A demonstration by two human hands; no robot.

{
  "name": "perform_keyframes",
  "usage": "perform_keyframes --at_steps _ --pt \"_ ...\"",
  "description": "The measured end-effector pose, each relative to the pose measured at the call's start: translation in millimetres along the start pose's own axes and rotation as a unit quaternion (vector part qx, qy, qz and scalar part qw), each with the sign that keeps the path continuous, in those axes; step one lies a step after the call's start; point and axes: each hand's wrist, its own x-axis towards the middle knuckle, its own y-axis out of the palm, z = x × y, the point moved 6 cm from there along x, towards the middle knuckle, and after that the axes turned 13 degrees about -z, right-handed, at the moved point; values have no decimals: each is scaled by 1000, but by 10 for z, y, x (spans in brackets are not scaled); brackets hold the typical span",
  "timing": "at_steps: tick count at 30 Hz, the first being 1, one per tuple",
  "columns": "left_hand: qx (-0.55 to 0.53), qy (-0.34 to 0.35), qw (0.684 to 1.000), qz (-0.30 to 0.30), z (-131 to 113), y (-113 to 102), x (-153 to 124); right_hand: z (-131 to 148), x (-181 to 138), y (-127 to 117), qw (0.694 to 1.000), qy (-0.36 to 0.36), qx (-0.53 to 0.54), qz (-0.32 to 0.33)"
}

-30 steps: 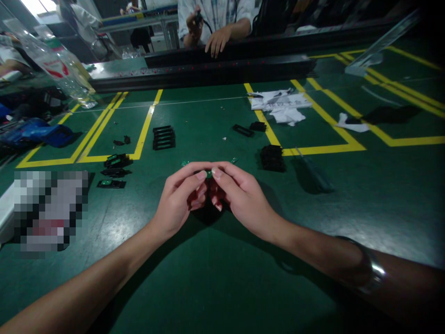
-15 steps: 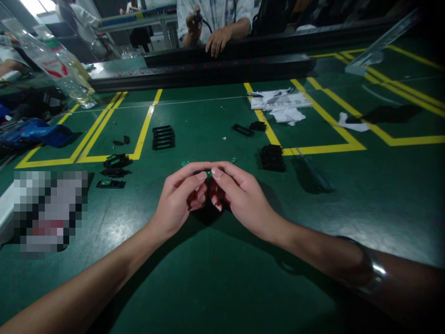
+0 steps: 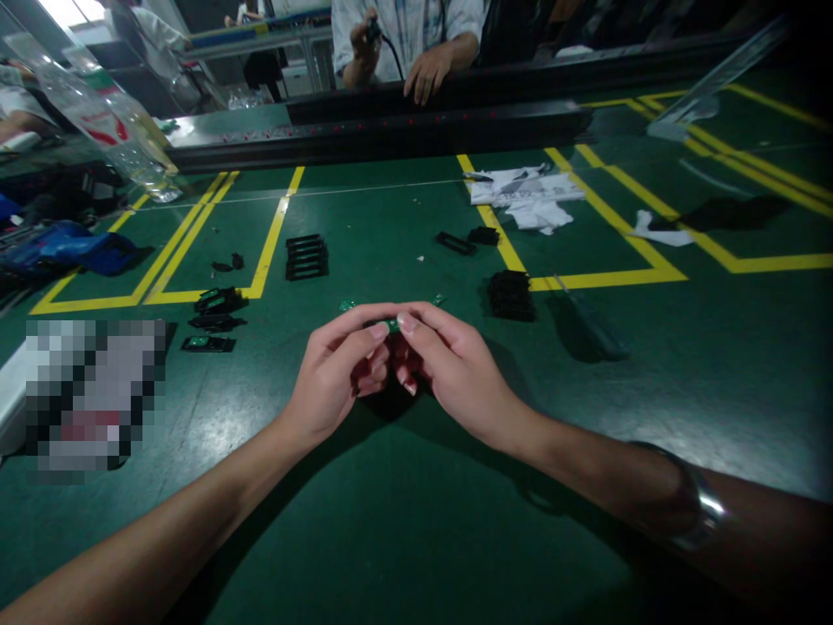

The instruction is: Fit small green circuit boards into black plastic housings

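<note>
My left hand (image 3: 335, 373) and my right hand (image 3: 452, 365) meet just above the green table (image 3: 390, 521). Between their pinched fingertips sits a small green circuit board in a black part (image 3: 389, 325). Both hands are closed on it, and most of the piece is hidden by the fingers. Two small green boards, one (image 3: 347, 305) left and one (image 3: 438, 299) right, lie on the table just beyond my fingers.
Black plastic parts lie in a stack (image 3: 306, 257), a pile (image 3: 510, 294) and a cluster at left (image 3: 218, 312). A screwdriver (image 3: 589, 319) rests right of the pile. White papers (image 3: 524, 195) and a plastic bottle (image 3: 110, 121) sit further back. Another person's hands (image 3: 426, 74) work beyond a black rail (image 3: 390, 130).
My hands stay pinched on the small board with almost no movement. The other person's hand across the rail has shifted slightly to the right.
</note>
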Motion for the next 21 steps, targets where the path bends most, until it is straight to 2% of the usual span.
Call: perform_keyframes --at_steps 11,15,21 --pt "-17 -16 1000 7 -6 22 -27 -71 3 0 997 29 76 14" --pt "-9 -15 1000 14 -5 25 -22 -58 9 -1 997 35 67 29" --pt "-29 -27 999 28 -15 42 -13 -33 39 13 991 75 100 51"
